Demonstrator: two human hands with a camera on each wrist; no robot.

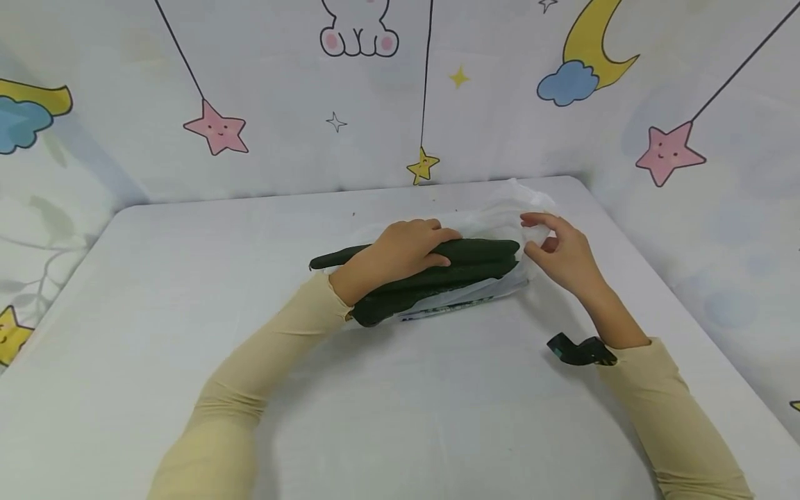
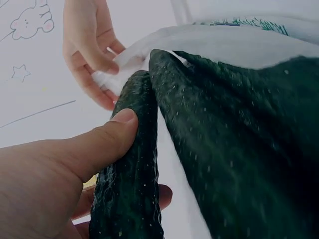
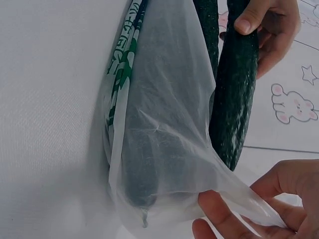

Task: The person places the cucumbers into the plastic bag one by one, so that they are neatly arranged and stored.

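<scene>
My left hand (image 1: 406, 248) grips a dark green cucumber (image 2: 130, 169), its thumb along one side and fingers round the other. More cucumbers (image 2: 209, 129) lie right beside it, partly covered by a thin, translucent plastic bag (image 3: 164, 109) with green print. Through the bag's film, one cucumber end (image 3: 139, 184) with a stem shows in the right wrist view. At the right end of the cucumbers, my right hand (image 1: 562, 255) pinches the loose edge of the bag between thumb and fingers. How many cucumbers are inside the bag is hidden.
The bag and cucumbers lie on a white-covered table (image 1: 431, 403), toward its far side. Behind it hangs a white backdrop (image 1: 281, 83) printed with stars, moons and clouds. A black strap (image 1: 578, 351) sticks out from the right sleeve's cuff.
</scene>
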